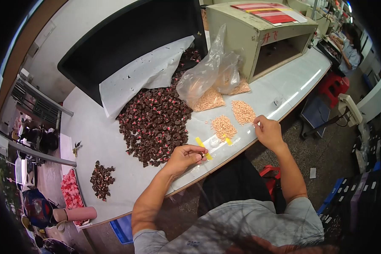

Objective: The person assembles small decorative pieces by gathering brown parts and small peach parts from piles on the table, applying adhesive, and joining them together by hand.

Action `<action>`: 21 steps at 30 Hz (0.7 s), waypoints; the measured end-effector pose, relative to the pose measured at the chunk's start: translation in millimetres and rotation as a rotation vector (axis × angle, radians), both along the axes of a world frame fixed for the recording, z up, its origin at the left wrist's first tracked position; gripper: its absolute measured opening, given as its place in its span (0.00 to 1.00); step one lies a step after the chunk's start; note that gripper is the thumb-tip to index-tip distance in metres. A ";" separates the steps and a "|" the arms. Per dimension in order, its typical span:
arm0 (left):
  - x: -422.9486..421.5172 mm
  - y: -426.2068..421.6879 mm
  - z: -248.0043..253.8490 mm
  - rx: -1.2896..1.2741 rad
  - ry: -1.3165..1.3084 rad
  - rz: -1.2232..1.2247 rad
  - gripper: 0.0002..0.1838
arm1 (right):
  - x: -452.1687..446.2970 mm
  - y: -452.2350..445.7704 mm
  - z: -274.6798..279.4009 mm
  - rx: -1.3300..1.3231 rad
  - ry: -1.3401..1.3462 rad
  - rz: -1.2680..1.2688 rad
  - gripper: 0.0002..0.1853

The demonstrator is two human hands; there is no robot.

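Observation:
My left hand is closed near the table's front edge, with a small dark piece partly visible at its fingertips, beside a strip of yellow tape. My right hand is pinched at the edge of a small pile of beige pieces; whatever lies between its fingertips is too small to make out. A second beige pile is between the hands. Left of them spreads a large heap of dark brown pieces, some with pink spots.
Clear plastic bags of beige pieces lean behind the piles. A black bin lies tipped over the heap; a box-like cabinet stands at the back. A smaller dark pile and a pink bottle are leftward. Another person sits far right.

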State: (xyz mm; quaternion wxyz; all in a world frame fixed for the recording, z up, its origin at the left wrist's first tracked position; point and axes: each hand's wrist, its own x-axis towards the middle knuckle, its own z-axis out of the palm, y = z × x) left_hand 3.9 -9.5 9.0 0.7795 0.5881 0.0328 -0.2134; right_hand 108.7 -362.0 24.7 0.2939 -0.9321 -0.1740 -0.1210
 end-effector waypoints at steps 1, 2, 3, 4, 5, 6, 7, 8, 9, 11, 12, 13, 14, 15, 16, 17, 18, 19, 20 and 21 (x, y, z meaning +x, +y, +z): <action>0.1 -0.3 0.0 0.000 0.001 0.001 0.19 | 0.6 0.4 -3.0 -0.018 -0.022 0.004 0.04; 0.5 -0.8 -0.2 -0.001 0.002 0.000 0.19 | 2.2 1.4 -8.6 -0.036 -0.043 0.010 0.05; 0.5 -0.7 -0.4 -0.002 0.002 0.001 0.19 | 2.9 3.9 -9.6 -0.054 -0.065 0.018 0.05; 0.3 0.1 -0.4 -0.003 0.003 0.004 0.19 | 2.8 5.1 -9.0 -0.072 -0.069 0.020 0.05; 0.0 0.6 -0.6 -0.006 0.005 0.003 0.19 | 2.3 6.4 -7.4 -0.089 -0.073 0.024 0.05; 0.1 0.5 -1.0 -0.010 0.006 0.003 0.19 | 2.1 8.1 -6.1 -0.107 -0.077 0.027 0.05; 0.2 0.4 -1.4 -0.014 0.008 0.004 0.19 | 3.2 8.7 -8.0 -0.113 -0.092 0.037 0.05; 0.3 0.5 -1.6 -0.013 0.014 0.004 0.19 | 4.7 8.5 -11.1 -0.119 -0.107 0.047 0.04; 0.5 0.6 -1.7 -0.012 0.019 0.004 0.19 | 5.4 8.8 -12.3 -0.125 -0.122 0.058 0.04; 0.6 0.1 -1.3 -0.009 0.027 0.001 0.19 | 4.9 9.4 -12.6 -0.133 -0.133 0.053 0.04; 0.5 -0.2 -0.6 -0.006 0.029 -0.001 0.19 | 4.5 11.6 -10.1 -0.137 -0.140 0.052 0.04; 0.3 -0.2 0.0 -0.001 0.032 0.000 0.18 | 3.8 14.4 -7.1 -0.068 -0.175 0.074 0.04; 0.7 -0.5 0.6 -0.027 0.039 -0.001 0.18 | 1.8 17.7 -3.6 0.005 -0.208 0.099 0.05; 0.7 -0.8 1.4 -0.049 0.048 -0.001 0.18 | -2.1 22.5 0.9 0.081 -0.237 0.123 0.06; -0.1 -0.1 2.3 -0.070 0.057 -0.002 0.18 | -7.2 29.1 9.5 0.172 -0.209 0.174 0.07; -1.0 1.7 0.8 -0.076 0.057 -0.023 0.18 | -13.4 36.9 19.9 0.263 -0.183 0.223 0.07; -0.9 3.4 -2.9 -0.083 0.057 -0.048 0.18 | -19.3 45.2 25.0 0.352 -0.156 0.266 0.08; -0.8 3.9 -3.6 -0.092 0.056 -0.079 0.18 | -24.4 53.7 24.7 0.393 -0.115 0.331 0.09; -1.3 3.7 -2.8 -0.091 0.042 -0.094 0.16 | -29.5 61.9 24.6 0.431 -0.076 0.394 0.09; -1.2 3.6 -0.7 -0.084 0.047 -0.113 0.16 | -34.4 69.4 24.6 0.467 -0.039 0.455 0.10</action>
